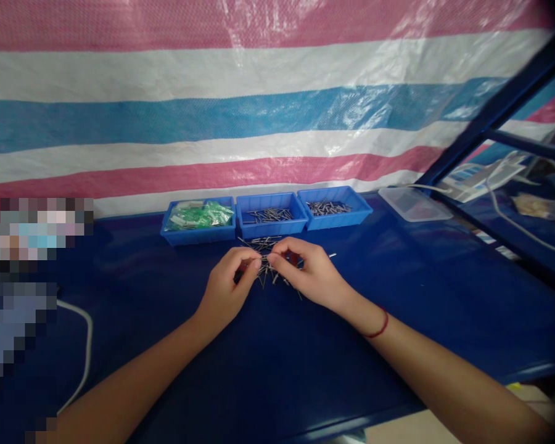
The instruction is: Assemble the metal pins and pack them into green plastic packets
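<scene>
A loose heap of thin metal pins (264,244) lies on the blue table (268,364), just in front of three blue bins. My left hand (226,288) and my right hand (308,272) meet over the heap, fingertips pinched together on small pins between them. What exactly sits in each pinch is too small to make out. A red cord circles my right wrist.
The left blue bin (198,221) holds green plastic pieces; the middle bin (271,214) and the right bin (335,208) hold metal pins. A clear plastic lid (414,203) lies at the right. A white cable (86,345) curves at the left. A striped tarp hangs behind.
</scene>
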`<state>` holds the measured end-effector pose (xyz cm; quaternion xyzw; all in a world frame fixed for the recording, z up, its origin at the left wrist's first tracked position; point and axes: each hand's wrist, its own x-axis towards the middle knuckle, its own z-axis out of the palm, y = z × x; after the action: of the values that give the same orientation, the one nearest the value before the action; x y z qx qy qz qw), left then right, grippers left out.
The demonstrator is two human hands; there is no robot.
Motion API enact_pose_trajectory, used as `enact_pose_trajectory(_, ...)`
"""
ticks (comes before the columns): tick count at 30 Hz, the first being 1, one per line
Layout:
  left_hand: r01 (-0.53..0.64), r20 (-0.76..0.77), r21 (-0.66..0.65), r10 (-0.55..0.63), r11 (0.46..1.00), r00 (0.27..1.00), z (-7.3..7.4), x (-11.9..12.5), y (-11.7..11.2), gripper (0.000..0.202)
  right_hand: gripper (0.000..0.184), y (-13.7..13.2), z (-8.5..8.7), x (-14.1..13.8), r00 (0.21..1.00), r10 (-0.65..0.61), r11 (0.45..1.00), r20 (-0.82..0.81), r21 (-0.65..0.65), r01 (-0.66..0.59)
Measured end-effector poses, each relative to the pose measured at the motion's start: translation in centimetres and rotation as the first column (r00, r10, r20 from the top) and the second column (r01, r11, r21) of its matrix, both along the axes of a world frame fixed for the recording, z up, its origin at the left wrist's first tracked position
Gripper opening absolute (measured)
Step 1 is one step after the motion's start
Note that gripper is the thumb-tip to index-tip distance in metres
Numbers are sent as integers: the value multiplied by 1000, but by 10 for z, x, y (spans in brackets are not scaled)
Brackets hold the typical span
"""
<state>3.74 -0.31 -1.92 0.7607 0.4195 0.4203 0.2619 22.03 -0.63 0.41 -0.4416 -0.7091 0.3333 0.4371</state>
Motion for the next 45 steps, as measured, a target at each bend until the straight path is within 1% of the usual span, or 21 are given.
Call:
enact_pose_trajectory(2, -5, 42, -29, 6, 1000, 999, 1, 1, -1, 16, 23, 4, -2, 1, 993, -59, 993, -107, -112, 47)
enact_pose_trajectory(4, -8, 90, -58, 13, 998, 996, 2, 2, -1, 22, 25, 11, -2, 5, 951, -190, 962, -244, -241, 130)
enact_pose_trajectory(7, -6, 108, -85, 15, 996, 994, 1, 2, -1, 21, 26, 25, 1, 23, 797, -425, 880, -430, -401, 253)
enact_pose_trajectory(10, -12, 91, -74, 19, 997, 996, -1, 0, 0, 20, 23, 38, 5, 48, 640, -568, 810, -517, -487, 326)
enact_pose_trajectory(14, -24, 69, -57, 28, 998, 997, -5, -1, 1, 19, 18, 51, 4, 74, 535, -619, 777, -574, -543, 317)
enact_pose_trajectory(17, -12, 58, -56, 15, 998, 998, -6, -1, 2, 19, 18, 52, 7, 79, 529, -626, 772, -573, -551, 317)
enact_pose_trajectory(19, -9, 42, -55, 11, 998, 999, -6, -1, 2, 18, 15, 49, 14, 80, 634, -577, 805, -514, -487, 338)
enact_pose_trajectory(20, -11, 34, -53, 13, 999, 999, -5, -1, 1, 18, 14, 46, 19, 81, 736, -515, 842, -440, -422, 337)
enact_pose_trajectory(22, -16, 22, -49, 17, 999, 1000, -4, 0, 1, 17, 11, 39, 26, 87, 943, -304, 932, -134, -249, 264)
enact_pose_trajectory(23, -16, 19, -47, 17, 999, 1000, -3, 0, 1, 17, 11, 36, 29, 91, 979, -186, 964, 83, -177, 198)
enact_pose_trajectory(24, -17, 16, -45, 18, 999, 1000, -2, 0, 1, 17, 12, 33, 30, 94, 953, -92, 981, 290, -138, 137)
enact_pose_trajectory(26, -18, 10, -46, 19, 999, 1000, -1, 0, 1, 17, 17, 29, 27, 101, 814, -12, 986, 581, -130, 107)
enact_pose_trajectory(28, -21, 2, -45, 21, 999, 1000, -1, 0, 1, 17, 19, 29, 20, 104, 676, -4, 980, 737, -132, 150)
enact_pose_trajectory(30, -22, -10, -43, 21, 999, 1000, -2, -1, 2, 17, 15, 32, 13, 104, 577, 3, 976, 817, -129, 178)
enact_pose_trajectory(32, -22, -22, -39, 21, 999, 1000, -3, -1, 2, 17, 8, 36, 10, 103, 544, 42, 971, 838, -164, 177)
enact_pose_trajectory(34, -19, -31, -35, 18, 999, 999, -3, -1, 2, 17, 7, 38, 10, 101, 550, 85, 964, 831, -208, 164)
enact_pose_trajectory(35, -19, -33, -29, 18, 999, 999, -3, -1, 2, 16, 8, 38, 11, 99, 582, 99, 964, 807, -222, 145)
enact_pose_trajectory(37, -17, -35, -15, 17, 1000, 999, -3, 0, 2, 16, 8, 37, 15, 92, 710, 120, 971, 694, -231, 61)
enact_pose_trajectory(40, -8, -35, -2, 8, 1000, 999, 0, 1, 0, 17, 11, 30, 17, 71, 907, 195, 969, 372, -215, -120)
enact_pose_trajectory(42, 5, -26, 0, -5, 1000, 1000, 1, 2, -1, 18, 12, 24, 15, 52, 938, 259, 956, 230, -200, -215)
enact_pose_trajectory(45, 33, 0, 12, -33, 999, 999, 2, 2, -3, 17, 6, 14, 8, 29, 927, 339, 936, 160, -156, -315)
